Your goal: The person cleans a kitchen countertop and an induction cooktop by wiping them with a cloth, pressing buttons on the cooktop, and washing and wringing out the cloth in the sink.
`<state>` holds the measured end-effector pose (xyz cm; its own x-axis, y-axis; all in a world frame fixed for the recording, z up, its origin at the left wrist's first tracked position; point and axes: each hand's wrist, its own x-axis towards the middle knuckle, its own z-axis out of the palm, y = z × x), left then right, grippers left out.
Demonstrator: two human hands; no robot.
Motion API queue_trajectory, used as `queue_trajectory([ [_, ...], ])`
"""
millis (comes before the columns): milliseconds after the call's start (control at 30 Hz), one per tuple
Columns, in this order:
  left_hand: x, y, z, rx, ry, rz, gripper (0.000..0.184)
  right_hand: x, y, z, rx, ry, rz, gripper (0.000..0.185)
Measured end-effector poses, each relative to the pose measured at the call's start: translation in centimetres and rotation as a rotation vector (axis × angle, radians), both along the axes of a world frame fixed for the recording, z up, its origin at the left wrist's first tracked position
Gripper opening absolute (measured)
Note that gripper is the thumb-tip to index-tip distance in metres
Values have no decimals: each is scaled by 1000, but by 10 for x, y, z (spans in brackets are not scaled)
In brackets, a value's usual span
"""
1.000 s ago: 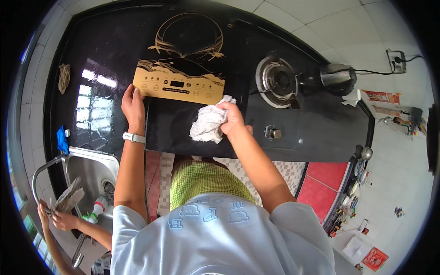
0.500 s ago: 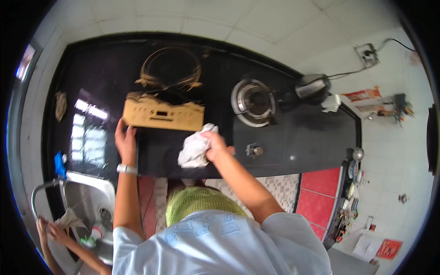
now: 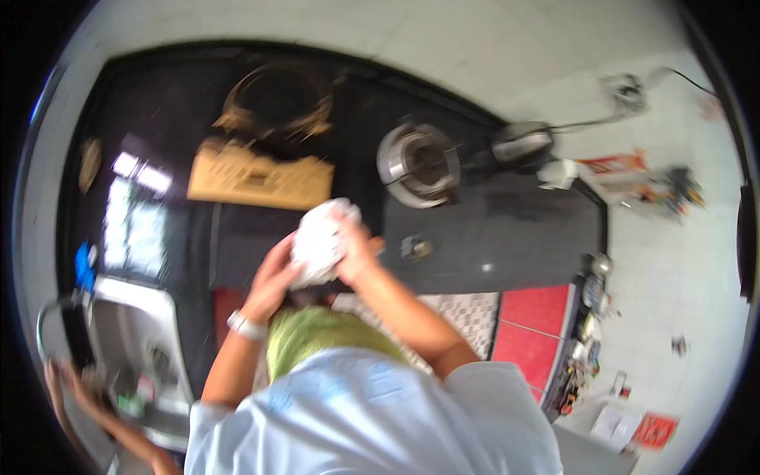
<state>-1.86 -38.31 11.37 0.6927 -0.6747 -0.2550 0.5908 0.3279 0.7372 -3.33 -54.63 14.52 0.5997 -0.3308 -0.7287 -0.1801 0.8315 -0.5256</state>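
Note:
A crumpled white cloth [image 3: 318, 241] is held between both hands in front of my body. My left hand [image 3: 273, 277] grips its left side, a white band around the wrist. On the other side my right hand [image 3: 354, 252] has its fingers closed on the cloth. Just beyond them, on the black counter, lies a yellow-tan box-like piece [image 3: 261, 180] with small cutouts along its front. Behind that is a dark round ring with a tan rim [image 3: 227, 111]. Motion blur hides fine detail.
A round gas burner [image 3: 419, 165] sits right of centre, with a small metal knob [image 3: 416, 248] nearer me. Farther right stands a dark kettle [image 3: 522, 144] with a cord. At lower left, another person's hands [image 3: 65, 376] are by a sink [image 3: 176, 332] and its tap.
My left hand has left the yellow-tan piece and moved right onto the white cloth. The cloth is now bunched between both hands. The whole view has shifted slightly.

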Motion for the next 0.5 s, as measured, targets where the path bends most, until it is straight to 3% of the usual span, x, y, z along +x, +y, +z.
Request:
queue_trajectory([
  [33, -5, -6, -12, 42, 42, -68, 62, -3, -1, -8, 42, -159, 79, 34],
  [67, -11, -8, -6, -82, 160, -106, 62, -9, 2, -9, 86, -264, 99, 35],
  [100, -16, -10, -10, -19, 91, -95, 61, -7, -1, -9, 140, -275, 132, 36],
  [200, -22, -2, -9, 162, 55, -41, 54, -13, -2, -4, -194, -222, 275, 44],
  [267, -21, 6, -8, 108, -43, 106, 45, -21, -9, -16, -370, -167, 411, 39],
  [333, -20, 4, 1, 138, 44, 40, 43, -29, -24, -17, -433, -116, 494, 39],
  [400, -22, 13, -3, 196, -46, 62, 38, -35, -19, -16, -569, -99, 587, 39],
  [467, -20, 23, 1, 405, -326, 89, 33, -39, -18, -14, -549, -79, 641, 38],
  [500, -20, 29, -12, 493, -345, 128, 31, -41, -18, -20, -517, -91, 682, 35],
])
